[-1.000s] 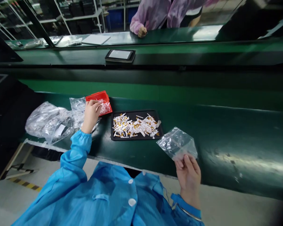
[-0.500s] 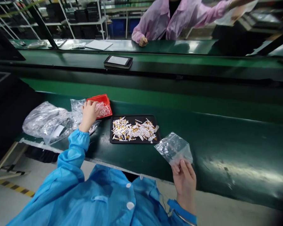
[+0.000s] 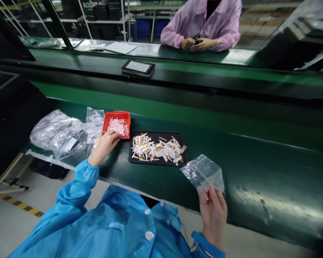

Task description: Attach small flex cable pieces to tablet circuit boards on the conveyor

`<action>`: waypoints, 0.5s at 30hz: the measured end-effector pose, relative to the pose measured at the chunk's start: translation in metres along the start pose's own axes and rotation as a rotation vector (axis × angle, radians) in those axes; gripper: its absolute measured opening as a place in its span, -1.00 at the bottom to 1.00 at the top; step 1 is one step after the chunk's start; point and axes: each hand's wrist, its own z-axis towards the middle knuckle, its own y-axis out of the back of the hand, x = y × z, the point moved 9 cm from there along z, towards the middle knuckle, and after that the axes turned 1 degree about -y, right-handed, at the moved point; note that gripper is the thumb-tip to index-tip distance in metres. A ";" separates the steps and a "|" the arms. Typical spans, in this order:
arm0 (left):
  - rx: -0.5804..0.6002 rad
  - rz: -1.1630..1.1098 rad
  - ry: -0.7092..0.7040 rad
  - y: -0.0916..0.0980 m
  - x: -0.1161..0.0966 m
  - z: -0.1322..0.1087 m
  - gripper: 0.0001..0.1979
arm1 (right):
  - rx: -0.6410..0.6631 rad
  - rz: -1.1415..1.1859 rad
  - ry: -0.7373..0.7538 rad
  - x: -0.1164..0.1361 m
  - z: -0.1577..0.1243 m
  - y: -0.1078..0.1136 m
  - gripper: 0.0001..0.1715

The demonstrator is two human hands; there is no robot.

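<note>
Red box [image 3: 117, 115] turned straighter, left hand [image 3: 104, 144] lower — at its near side

Looks dim; glares in a pale streak off the green table [image 3: 247, 165] at four o'clock, darkens heavily at nine, blurs toward two.

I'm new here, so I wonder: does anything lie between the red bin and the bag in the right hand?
Yes: the low black tray, heaped with white strips, lies between the red bin and the clear bag in the right hand.
</note>
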 end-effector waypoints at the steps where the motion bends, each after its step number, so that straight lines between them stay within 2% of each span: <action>1: -0.012 -0.009 -0.003 0.004 0.001 -0.003 -0.78 | -0.002 0.001 -0.008 0.000 0.000 0.000 -0.57; 5: -0.141 0.008 0.085 0.036 0.019 -0.012 -0.71 | 0.039 -0.011 0.003 0.003 -0.001 -0.002 -0.59; 8: -0.241 0.054 0.234 0.063 0.051 -0.014 -0.69 | 0.069 -0.017 -0.001 0.003 -0.001 -0.004 -0.60; 10: -0.280 0.093 0.347 0.075 0.076 -0.012 -0.66 | 0.049 -0.013 -0.026 0.001 -0.001 -0.002 -0.58; 12: -0.279 0.133 0.453 0.079 0.101 -0.006 -0.60 | 0.033 -0.011 -0.033 0.000 -0.001 0.000 -0.56; 15: -0.194 0.172 0.586 0.071 0.134 0.007 -0.43 | 0.064 -0.018 0.000 0.002 0.000 -0.002 -0.58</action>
